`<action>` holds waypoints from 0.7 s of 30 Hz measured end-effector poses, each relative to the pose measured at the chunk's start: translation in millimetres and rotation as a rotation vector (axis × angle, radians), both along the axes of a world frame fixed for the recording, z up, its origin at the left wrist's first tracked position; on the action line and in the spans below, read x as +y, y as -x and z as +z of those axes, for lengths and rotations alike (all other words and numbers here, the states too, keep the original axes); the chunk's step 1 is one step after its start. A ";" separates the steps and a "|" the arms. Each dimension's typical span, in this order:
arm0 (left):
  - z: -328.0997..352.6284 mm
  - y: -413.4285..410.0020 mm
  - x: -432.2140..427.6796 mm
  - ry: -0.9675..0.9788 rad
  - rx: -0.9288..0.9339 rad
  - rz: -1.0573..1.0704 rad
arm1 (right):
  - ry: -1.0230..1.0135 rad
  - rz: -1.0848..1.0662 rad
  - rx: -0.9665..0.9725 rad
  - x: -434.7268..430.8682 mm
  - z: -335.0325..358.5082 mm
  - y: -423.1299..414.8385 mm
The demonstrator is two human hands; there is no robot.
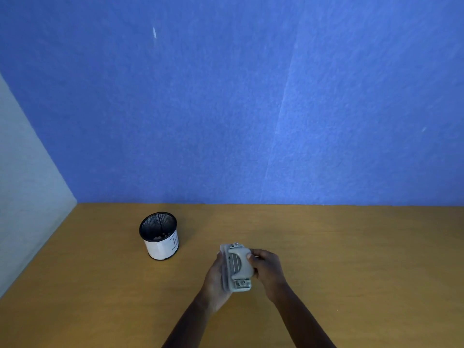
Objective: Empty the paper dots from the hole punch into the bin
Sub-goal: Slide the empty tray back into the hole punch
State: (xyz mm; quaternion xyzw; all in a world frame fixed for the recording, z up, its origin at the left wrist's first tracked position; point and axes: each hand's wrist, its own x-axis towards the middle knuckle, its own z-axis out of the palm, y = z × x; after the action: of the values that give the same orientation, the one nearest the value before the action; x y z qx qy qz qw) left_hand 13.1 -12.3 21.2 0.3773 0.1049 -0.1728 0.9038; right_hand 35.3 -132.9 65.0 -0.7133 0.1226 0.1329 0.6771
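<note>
Hole punch point(237, 267): grey, held above near table point(351, 247), left hand point(217, 277) cupping, right hand point(267, 268) fingers clamped. Bin point(159, 236): far left, apart. Step: gripping, tray apparently unopened. Next: carry over bin, open.

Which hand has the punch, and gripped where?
Both. The left hand cups the hole punch along its left side and base; the right hand grips the right side, thumb on the handle.
</note>
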 end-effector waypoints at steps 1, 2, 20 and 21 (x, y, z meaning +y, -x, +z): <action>-1.6 0.1 -0.6 0.002 0.013 0.006 | 0.003 0.003 -0.003 1.1 0.8 0.5; -1.5 0.4 -1.4 0.011 0.024 0.011 | 0.003 0.004 -0.002 1.8 0.9 1.1; -2.4 -3.8 3.9 -0.053 0.017 0.078 | 0.101 0.169 -0.069 2.3 5.5 14.0; -1.6 -3.9 5.9 -0.071 0.014 0.084 | 0.112 0.194 -0.082 2.6 5.6 15.5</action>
State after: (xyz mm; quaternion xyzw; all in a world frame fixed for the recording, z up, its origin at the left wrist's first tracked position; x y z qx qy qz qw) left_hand 17.0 -6.4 19.7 0.4031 0.1329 -0.1337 0.8955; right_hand 19.7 -130.2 70.7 -0.7635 0.0326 0.1614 0.6245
